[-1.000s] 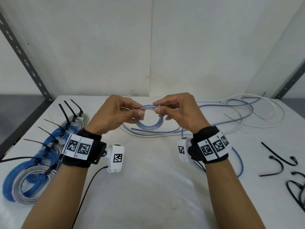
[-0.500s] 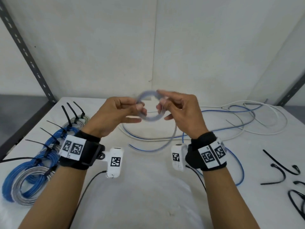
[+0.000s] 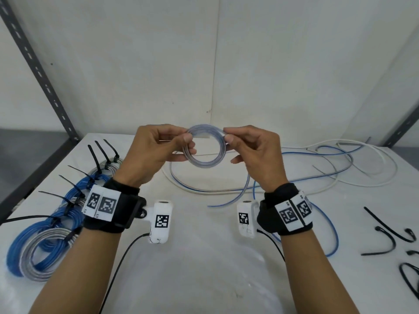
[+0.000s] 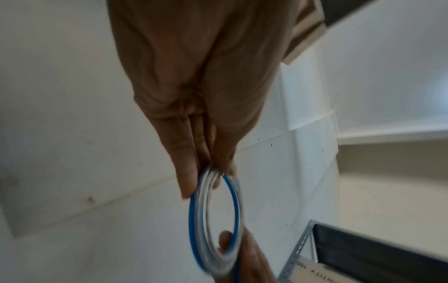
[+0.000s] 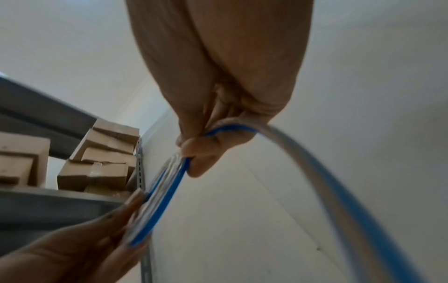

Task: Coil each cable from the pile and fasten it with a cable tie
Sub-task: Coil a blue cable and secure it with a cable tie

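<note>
A small coil of clear-and-blue cable (image 3: 205,159) hangs in the air above the table's middle, held from both sides. My left hand (image 3: 158,150) pinches the coil's left rim between thumb and fingers; the coil (image 4: 213,220) shows edge-on in the left wrist view. My right hand (image 3: 249,148) pinches its upper right rim, and the coil (image 5: 160,193) shows there too. The cable's loose tail (image 3: 231,200) drops from the coil to the table. Loose black cable ties (image 3: 385,234) lie at the right.
Several finished blue and grey coils (image 3: 45,241) with black ties lie along the table's left side. A pile of loose white and blue cables (image 3: 340,164) sprawls at the back right. A metal rack post (image 3: 34,64) rises at the left.
Both hands have risen with the coil, and another turn has been added. The loose tail on the table has grown shorter and shifted right.
</note>
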{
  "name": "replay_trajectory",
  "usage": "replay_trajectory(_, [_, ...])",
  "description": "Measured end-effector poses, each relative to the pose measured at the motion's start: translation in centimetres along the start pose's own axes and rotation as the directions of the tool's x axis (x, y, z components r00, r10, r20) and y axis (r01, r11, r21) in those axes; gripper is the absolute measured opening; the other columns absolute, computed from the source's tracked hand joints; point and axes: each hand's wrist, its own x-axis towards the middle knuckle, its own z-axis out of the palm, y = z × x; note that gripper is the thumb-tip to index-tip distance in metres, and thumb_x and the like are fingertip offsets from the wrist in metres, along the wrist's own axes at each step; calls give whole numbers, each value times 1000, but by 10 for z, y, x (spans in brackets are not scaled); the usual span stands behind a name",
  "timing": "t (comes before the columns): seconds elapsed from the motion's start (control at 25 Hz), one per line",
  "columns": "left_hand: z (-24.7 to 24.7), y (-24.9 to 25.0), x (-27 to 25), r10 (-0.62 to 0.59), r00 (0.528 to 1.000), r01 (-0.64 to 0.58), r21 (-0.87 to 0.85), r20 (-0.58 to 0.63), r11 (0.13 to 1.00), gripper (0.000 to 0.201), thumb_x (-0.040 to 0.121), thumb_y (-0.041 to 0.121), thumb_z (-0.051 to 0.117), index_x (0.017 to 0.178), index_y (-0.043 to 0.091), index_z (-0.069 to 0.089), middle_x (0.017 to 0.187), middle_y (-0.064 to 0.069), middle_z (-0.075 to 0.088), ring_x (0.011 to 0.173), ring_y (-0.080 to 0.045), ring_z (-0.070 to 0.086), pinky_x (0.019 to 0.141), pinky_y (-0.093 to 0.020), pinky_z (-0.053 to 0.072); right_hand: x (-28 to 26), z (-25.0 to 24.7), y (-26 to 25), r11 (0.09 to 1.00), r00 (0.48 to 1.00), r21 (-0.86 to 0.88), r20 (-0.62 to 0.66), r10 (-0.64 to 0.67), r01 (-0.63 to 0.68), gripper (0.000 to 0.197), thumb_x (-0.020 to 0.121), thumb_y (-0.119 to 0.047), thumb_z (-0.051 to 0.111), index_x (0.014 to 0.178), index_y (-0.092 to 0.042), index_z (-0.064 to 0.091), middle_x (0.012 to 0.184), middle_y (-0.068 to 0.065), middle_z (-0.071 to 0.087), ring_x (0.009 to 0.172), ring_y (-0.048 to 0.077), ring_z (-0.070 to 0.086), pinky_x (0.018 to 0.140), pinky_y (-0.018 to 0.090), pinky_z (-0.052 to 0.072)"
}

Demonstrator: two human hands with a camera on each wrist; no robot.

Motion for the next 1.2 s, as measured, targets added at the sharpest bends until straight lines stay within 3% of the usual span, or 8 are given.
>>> replay_trajectory(0.16, [14, 0, 2, -26, 989, -15, -269, -148, 963, 16, 89, 22, 69, 99, 9, 71, 83, -4, 76, 80, -22, 76, 69, -29, 62, -2, 13, -6, 977, 993, 210, -99, 69, -46, 17, 93, -8, 69, 111, -5, 71, 95, 14, 78, 83, 28, 76, 51, 27, 56])
replay_trajectory(0.28, [22, -2, 1, -58, 988, 9, -316, -146, 949, 15, 93, 19, 67, 102, 8, 70, 86, -5, 76, 82, -21, 76, 68, -26, 60, -4, 19, -9, 971, 991, 237, -119, 58, -29, 25, 93, -6, 70, 117, -9, 69, 93, 12, 78, 81, 23, 76, 53, 27, 57])
replay_trajectory(0.44, [10, 0, 0, -29, 998, 31, -54, 50, 998, 42, 83, 21, 75, 123, 10, 68, 101, -16, 75, 86, -32, 76, 76, -37, 63, -2, 1, -4, 995, 997, 90, 69, 42, -48, 23, 95, -5, 67, 117, -6, 71, 93, 10, 78, 80, 22, 76, 56, 29, 58])
replay_trajectory(0.56, [3, 2, -6, -80, 964, 35, 179, 252, 983, 27, 85, 19, 76, 110, 7, 76, 91, -16, 77, 81, -29, 76, 79, -36, 63, -3, -7, -2, 989, 955, -136, 279, 98, -61, 18, 93, -7, 70, 110, -9, 76, 89, 7, 78, 79, 23, 76, 60, 29, 58])
replay_trajectory(0.72, [3, -3, -7, -162, 924, 77, 247, 346, 966, 15, 88, 13, 74, 97, 2, 76, 85, -19, 76, 78, -27, 74, 80, -38, 62, -4, -4, -1, 975, 935, -213, 329, 131, -61, 17, 93, -7, 71, 107, -12, 78, 89, 4, 78, 80, 23, 75, 62, 27, 58])
replay_trajectory(0.92, [3, -4, -2, -81, 987, 90, -62, 138, 994, 22, 81, 18, 73, 96, 3, 75, 79, -14, 75, 75, -27, 75, 70, -34, 61, -1, -9, -7, 993, 982, 27, 158, 107, -112, 23, 95, -8, 67, 117, -8, 72, 98, 12, 78, 89, 29, 76, 58, 31, 60])
replay_trajectory(1.08, [19, -6, -1, -79, 997, 71, -307, -12, 949, 22, 83, 19, 69, 100, 5, 72, 78, -5, 74, 74, -19, 75, 67, -28, 60, -4, 16, -7, 970, 991, 204, 59, 124, -133, 33, 99, -11, 62, 132, -13, 65, 99, 10, 77, 84, 25, 77, 58, 30, 60])
replay_trajectory(1.2, [25, -5, -2, -99, 993, 114, -402, 58, 909, 22, 87, 23, 64, 102, 7, 68, 75, 0, 68, 70, -16, 70, 74, -30, 60, -2, 16, -4, 967, 996, 237, 14, 92, -93, 33, 100, -9, 58, 133, -9, 64, 90, 10, 72, 72, 21, 71, 55, 27, 57])
